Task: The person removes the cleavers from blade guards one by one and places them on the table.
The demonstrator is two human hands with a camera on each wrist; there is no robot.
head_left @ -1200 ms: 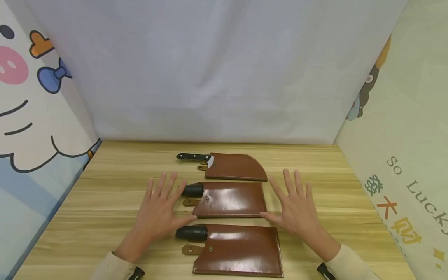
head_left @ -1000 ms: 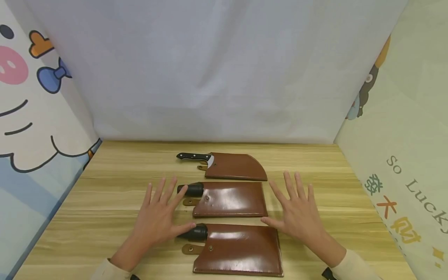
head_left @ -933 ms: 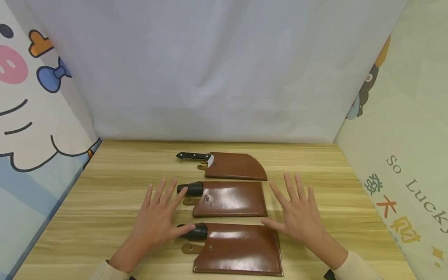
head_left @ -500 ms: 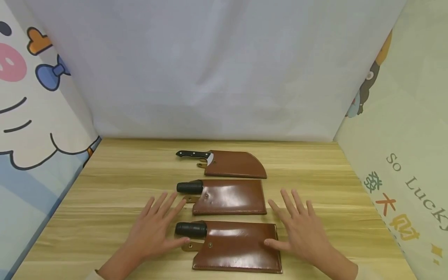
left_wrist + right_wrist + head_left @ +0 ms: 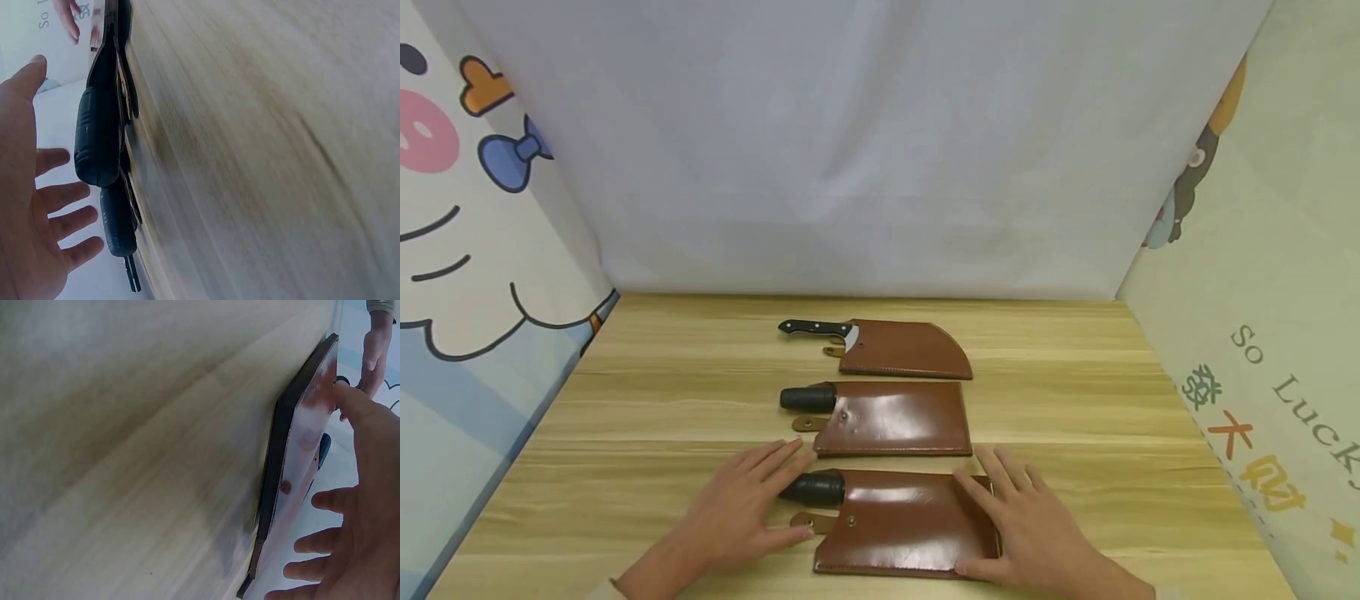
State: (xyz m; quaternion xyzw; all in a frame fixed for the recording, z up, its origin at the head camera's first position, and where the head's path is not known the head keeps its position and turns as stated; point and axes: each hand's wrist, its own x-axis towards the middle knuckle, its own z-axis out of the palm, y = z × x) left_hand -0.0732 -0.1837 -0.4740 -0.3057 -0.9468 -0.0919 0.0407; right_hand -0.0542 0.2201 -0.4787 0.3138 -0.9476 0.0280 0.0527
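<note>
Three knives in brown leather sheaths lie in a column on the wooden table. My left hand [image 5: 737, 508], fingers spread, hovers over the black handle [image 5: 816, 488] of the nearest knife and its sheath's snap strap [image 5: 814, 523]. In the left wrist view a gap shows between that hand [image 5: 25, 181] and the handle [image 5: 98, 137]. My right hand [image 5: 1033, 521] is spread over the right end of the nearest sheath [image 5: 910, 525]; whether its thumb touches the leather, I cannot tell. The middle sheath [image 5: 898, 419] and the far rounded sheath [image 5: 906, 348] lie beyond both hands.
A light wooden table [image 5: 625, 383] carries everything. Behind it hangs a white cloth [image 5: 865, 150]. A cartoon-printed panel [image 5: 445, 250] stands on the left, and a pale green one with lettering [image 5: 1262, 292] on the right.
Both hands have drawn back from around the middle knife toward the nearest one and come lower. The right hand has also shifted inward over the nearest sheath. The knives lie as before.
</note>
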